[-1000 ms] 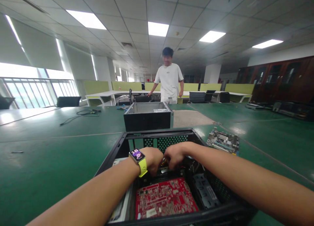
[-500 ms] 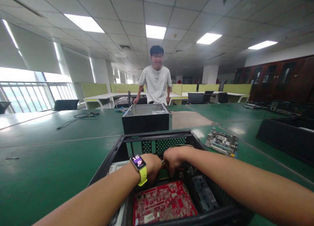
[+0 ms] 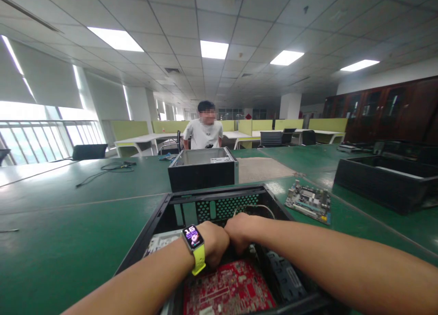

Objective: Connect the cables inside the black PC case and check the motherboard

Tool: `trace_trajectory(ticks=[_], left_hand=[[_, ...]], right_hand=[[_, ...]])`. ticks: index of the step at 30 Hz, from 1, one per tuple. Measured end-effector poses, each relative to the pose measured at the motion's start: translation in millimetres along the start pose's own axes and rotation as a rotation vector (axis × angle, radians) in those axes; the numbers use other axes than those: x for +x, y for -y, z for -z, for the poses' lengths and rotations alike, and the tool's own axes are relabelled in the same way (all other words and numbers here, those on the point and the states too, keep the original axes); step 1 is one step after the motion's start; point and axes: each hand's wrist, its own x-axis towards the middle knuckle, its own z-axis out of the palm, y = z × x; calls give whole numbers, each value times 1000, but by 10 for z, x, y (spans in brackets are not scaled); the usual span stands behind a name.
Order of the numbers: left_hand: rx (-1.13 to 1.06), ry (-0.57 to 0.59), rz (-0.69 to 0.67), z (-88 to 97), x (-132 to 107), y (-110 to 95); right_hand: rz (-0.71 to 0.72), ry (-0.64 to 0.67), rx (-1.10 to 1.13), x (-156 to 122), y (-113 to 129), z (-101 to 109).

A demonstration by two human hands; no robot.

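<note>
Both of my hands reach down into an open black computer case (image 3: 155, 223) that stands in front of me. My left hand (image 3: 214, 242), below a watch with a yellow strap (image 3: 198, 255), is curled beyond a red circuit board (image 3: 229, 290). Touching or nearly touching it, my right hand (image 3: 239, 230) is closed with its knuckles up. Both sets of fingertips are hidden inside the case, so what they grip does not show. Thin cables (image 3: 263, 207) run behind my right hand. A grey drive bracket (image 3: 284, 274) lies to the right of the red board.
Another computer case (image 3: 201, 175) stands ahead, with a person in a white shirt (image 3: 204, 134) behind it. A loose motherboard (image 3: 310, 201) lies to the right on the green table (image 3: 85, 228), before a black case (image 3: 386, 182). Cables (image 3: 112, 168) lie at left.
My hands have drawn closer together and now meet in the case. The person opposite has lowered and shifted left. My view has tilted slightly up.
</note>
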Motion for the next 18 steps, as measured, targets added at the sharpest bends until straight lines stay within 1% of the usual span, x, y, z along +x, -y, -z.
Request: trace_trajectory(ticks=[3, 9, 13, 18], left_hand=[[-11, 7, -8, -9, -6, -8], [-40, 18, -30, 3, -13, -7], [-36, 24, -45, 8, -4, -17], [-59, 30, 12, -35, 37, -7]], right_hand=[[17, 20, -17, 16, 6, 0], [-2, 82, -14, 41, -7, -6], [-11, 75, 1, 36, -22, -3], [-8, 81, -3, 79, -36, -22]])
